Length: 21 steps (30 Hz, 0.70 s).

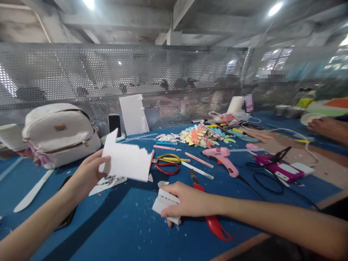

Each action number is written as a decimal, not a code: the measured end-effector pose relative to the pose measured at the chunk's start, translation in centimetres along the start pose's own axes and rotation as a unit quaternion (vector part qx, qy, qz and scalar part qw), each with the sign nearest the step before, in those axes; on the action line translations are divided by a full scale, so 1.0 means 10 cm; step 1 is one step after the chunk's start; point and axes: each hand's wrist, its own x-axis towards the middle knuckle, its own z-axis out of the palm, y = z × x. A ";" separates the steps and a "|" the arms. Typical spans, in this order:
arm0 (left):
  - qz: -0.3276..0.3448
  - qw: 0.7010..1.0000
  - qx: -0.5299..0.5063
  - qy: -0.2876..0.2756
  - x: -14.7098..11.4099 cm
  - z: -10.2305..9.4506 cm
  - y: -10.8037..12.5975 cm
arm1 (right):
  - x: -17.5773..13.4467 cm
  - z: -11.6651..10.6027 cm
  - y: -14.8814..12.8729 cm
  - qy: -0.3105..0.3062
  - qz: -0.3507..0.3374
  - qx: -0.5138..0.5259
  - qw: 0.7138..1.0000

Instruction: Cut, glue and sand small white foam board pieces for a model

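My left hand (95, 167) is closed on the left edge of a white sheet of card (127, 161), raised above the table; its upper edge is cut unevenly. My right hand (181, 202) grips a small white folded piece of card (166, 203) low over the blue tabletop. Just right of that hand lie red-handled scissors (214, 226), partly hidden under my forearm. Beyond the hands are another pair of scissors with red and yellow handles (168, 164), several pens (199, 160), and a pink glue gun (222, 159).
A white backpack (61, 137) stands at left, near a phone (114, 125) and a propped white card (133, 114). Coloured paper cutouts (199, 135) are heaped at the back. At right lie a purple device (282, 167) and black cables; another person's hand (322, 125) holds a pale bowl.
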 end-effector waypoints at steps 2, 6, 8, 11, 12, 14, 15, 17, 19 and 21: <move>0.043 0.999 -0.007 -0.004 0.31 0.21 0.07 | 0.03 0.01 0.00 -0.006 -0.010 -0.035 0.999; 0.111 0.994 0.011 -0.007 1.15 0.77 0.13 | 0.06 0.04 0.00 0.002 -0.036 -0.111 0.993; 0.125 0.992 0.032 0.002 1.63 1.09 0.14 | 0.05 0.05 0.00 0.006 -0.046 -0.134 0.990; 0.127 0.989 0.069 0.020 2.23 1.54 0.12 | 0.03 0.04 0.03 0.003 -0.071 -0.188 0.980; 0.123 0.989 0.082 0.026 2.39 1.66 0.11 | 0.03 0.03 0.04 0.004 -0.081 -0.213 0.974; 0.117 0.987 0.108 0.036 2.61 1.85 0.06 | 0.04 0.02 0.07 0.011 -0.094 -0.261 0.961; 0.115 0.985 0.121 0.041 2.69 1.92 0.02 | 0.05 0.02 0.08 0.014 -0.096 -0.272 0.957; 0.116 0.981 0.147 0.050 2.78 2.00 -0.05 | 0.06 0.01 0.10 0.013 -0.100 -0.277 0.956; 0.120 0.975 0.175 0.058 2.83 2.02 -0.10 | 0.07 0.00 0.12 0.006 -0.110 -0.270 0.956; 0.127 0.969 0.204 0.066 2.85 2.01 -0.14 | 0.07 0.00 0.14 0.002 -0.117 -0.265 0.957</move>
